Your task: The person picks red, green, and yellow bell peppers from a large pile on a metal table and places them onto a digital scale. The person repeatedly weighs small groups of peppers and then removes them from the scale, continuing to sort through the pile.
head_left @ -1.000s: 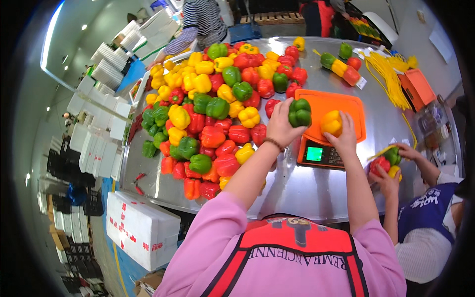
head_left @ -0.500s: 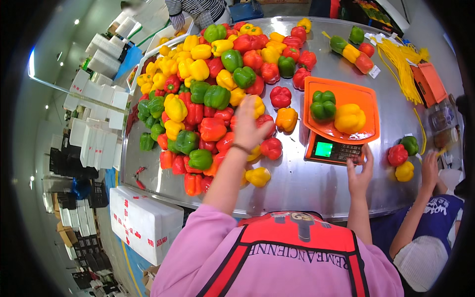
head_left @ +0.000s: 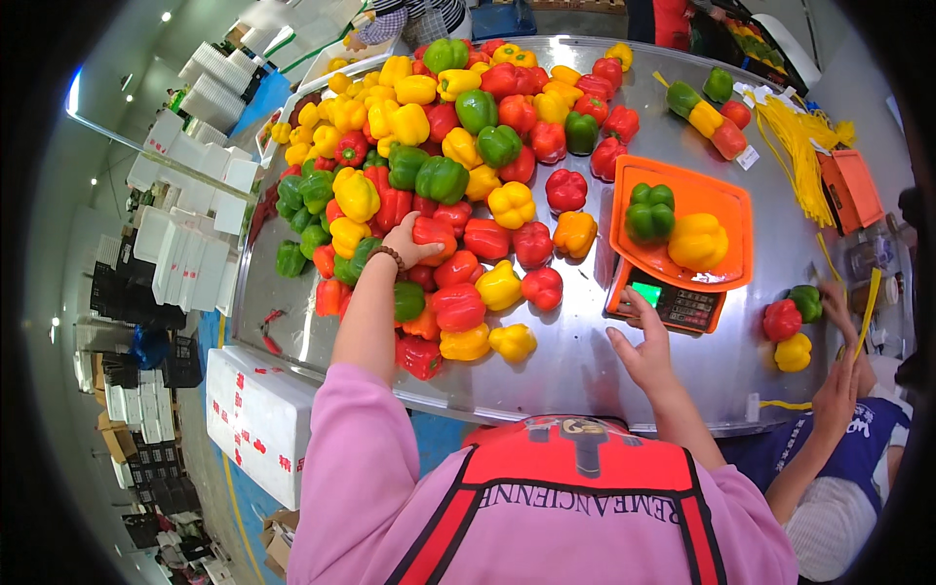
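Over the heap of bell peppers, my left hand (head_left: 406, 246) has its fingers and thumb closed about a red bell pepper (head_left: 436, 235), which still lies among the others. In front of the orange scale (head_left: 673, 300), my right hand (head_left: 642, 349) is open, fingers apart and holding nothing. Its fingertips overlap the scale's front left corner. On the scale's orange tray (head_left: 721, 185) rest a green bell pepper (head_left: 649, 213) and a yellow bell pepper (head_left: 698, 242). Loose near the heap's front right edge lie a yellow pepper (head_left: 513, 342) and a red pepper (head_left: 542, 288).
A co-worker's hands (head_left: 835, 390) handle a yellow strap (head_left: 868, 312) beside a red, green and yellow pepper trio (head_left: 782, 320). Yellow straps (head_left: 795, 146) and a strapped pepper row (head_left: 704, 117) lie at the far right. A white foam box (head_left: 255, 414) stands left of the metal table (head_left: 575, 385).
My left hand has moved left and closed on a red pepper. My right hand has drawn left, off the scale's keypad. The co-worker's hands now hold up a yellow strap.
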{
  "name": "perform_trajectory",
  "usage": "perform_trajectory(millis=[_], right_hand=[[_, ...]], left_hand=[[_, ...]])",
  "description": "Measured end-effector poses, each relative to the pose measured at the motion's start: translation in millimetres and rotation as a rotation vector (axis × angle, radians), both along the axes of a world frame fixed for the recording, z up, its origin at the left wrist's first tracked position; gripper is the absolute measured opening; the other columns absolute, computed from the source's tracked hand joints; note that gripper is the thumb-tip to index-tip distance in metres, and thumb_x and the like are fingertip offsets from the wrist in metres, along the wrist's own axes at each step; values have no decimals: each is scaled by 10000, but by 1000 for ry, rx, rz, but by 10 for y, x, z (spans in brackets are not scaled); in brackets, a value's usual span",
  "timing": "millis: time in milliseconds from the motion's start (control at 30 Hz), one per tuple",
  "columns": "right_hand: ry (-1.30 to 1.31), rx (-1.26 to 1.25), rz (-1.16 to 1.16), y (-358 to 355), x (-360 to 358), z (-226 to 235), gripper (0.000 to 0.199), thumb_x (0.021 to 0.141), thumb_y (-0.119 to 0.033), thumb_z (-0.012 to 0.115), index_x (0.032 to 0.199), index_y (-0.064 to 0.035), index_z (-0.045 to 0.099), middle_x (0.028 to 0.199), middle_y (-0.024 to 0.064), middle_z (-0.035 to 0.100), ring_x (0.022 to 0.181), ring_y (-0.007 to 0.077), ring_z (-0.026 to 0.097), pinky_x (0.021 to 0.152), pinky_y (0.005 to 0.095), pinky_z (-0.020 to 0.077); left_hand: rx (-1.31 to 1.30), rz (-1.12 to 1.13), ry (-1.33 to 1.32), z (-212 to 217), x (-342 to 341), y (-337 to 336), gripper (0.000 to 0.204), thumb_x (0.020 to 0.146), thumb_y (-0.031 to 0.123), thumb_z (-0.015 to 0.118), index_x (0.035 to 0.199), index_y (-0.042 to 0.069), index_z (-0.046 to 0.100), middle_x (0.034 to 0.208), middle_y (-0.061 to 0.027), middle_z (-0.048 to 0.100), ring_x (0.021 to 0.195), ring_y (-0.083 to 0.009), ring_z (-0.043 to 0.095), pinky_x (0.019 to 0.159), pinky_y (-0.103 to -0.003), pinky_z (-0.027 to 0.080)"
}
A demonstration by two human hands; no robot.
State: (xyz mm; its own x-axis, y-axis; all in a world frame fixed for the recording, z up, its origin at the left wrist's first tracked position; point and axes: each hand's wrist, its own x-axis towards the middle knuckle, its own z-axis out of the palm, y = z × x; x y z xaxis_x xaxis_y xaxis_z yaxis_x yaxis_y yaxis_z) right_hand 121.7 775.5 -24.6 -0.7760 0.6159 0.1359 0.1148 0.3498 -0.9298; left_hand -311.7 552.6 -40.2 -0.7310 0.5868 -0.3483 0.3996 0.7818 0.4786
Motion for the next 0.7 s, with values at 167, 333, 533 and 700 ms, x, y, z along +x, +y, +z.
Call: perform_trajectory(millis=[167,333,533,700], right_hand=[[20,-111,32,-146,70,-52,646,814,-106,750,1397,-34,480,1257,125,625,1075,212,637,899,339,497],[81,-209,57,-111,98,160,643,834,-125,750,1404,-22,471,1245,124,643,1074,201,641,908,331,497],[218,-132,44,26,-82,666,962,747,-276,847,1504,-36,305,1433,150,488,1279,250,518,1003,396,442],[253,-14,18,-27,-69,728,1049,670,-303,894,1496,-20,313,1414,189,482,1272,307,519,1049,392,431]], left_hand=[[571,227,-424,118,282,205,813,824,432,772,1458,101,387,1332,-151,587,1171,-280,614,974,-386,513],[1180,130,-1149,633,1388,683,712,923,483,638,1457,78,398,1402,-108,536,1253,-267,560,1047,-443,473],[1121,-70,-1454,648,2386,1037,784,937,609,520,1492,83,352,1436,-132,496,1267,-320,534,1054,-469,449],[1181,10,-1489,714,2928,1169,693,952,508,558,1487,112,363,1437,-108,485,1283,-281,521,1062,-438,443]])
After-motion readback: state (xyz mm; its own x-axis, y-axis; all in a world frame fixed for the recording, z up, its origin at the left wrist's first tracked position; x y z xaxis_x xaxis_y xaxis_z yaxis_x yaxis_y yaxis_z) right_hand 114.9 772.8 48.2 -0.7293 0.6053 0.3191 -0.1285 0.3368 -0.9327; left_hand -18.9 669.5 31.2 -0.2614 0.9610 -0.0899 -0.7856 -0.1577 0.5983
